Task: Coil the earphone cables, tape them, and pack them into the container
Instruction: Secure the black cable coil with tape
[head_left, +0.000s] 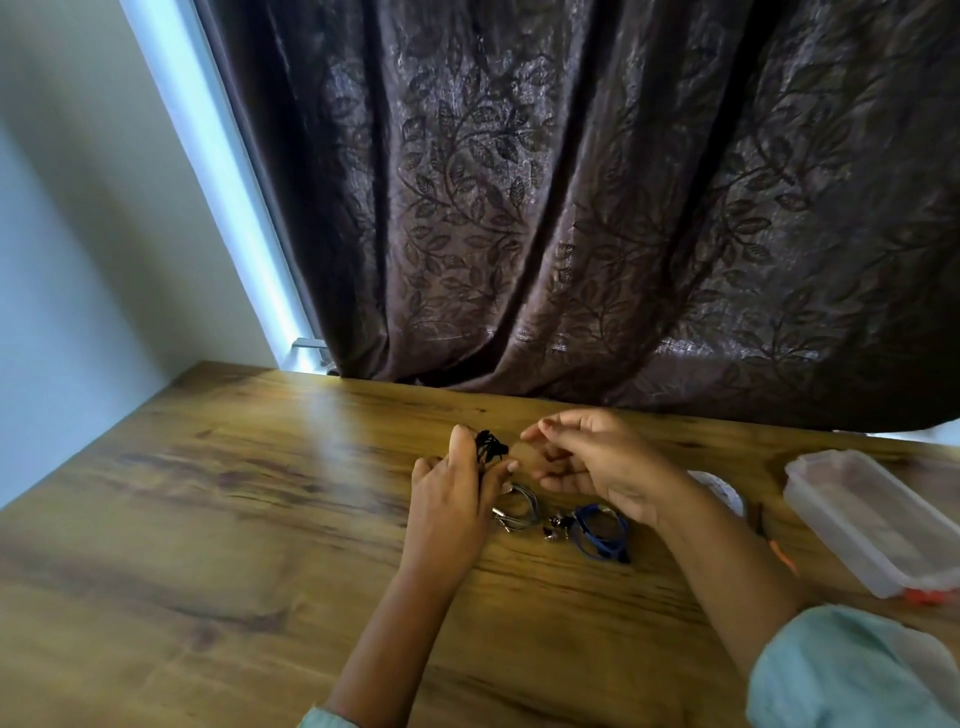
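- Left grip (452, 488) clenched on black earphone cable (491, 448): light, floppy & springy, so pinch across all loops.
- Right grip (587, 462) just beside it, fingers half curled; can't tell if it holds anything.

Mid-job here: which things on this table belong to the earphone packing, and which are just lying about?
Job: black earphones in the left hand, grey earphones, blue earphones, tape roll, container.
Lying about: curtain; orange thing by the forearm, too hidden to identify.
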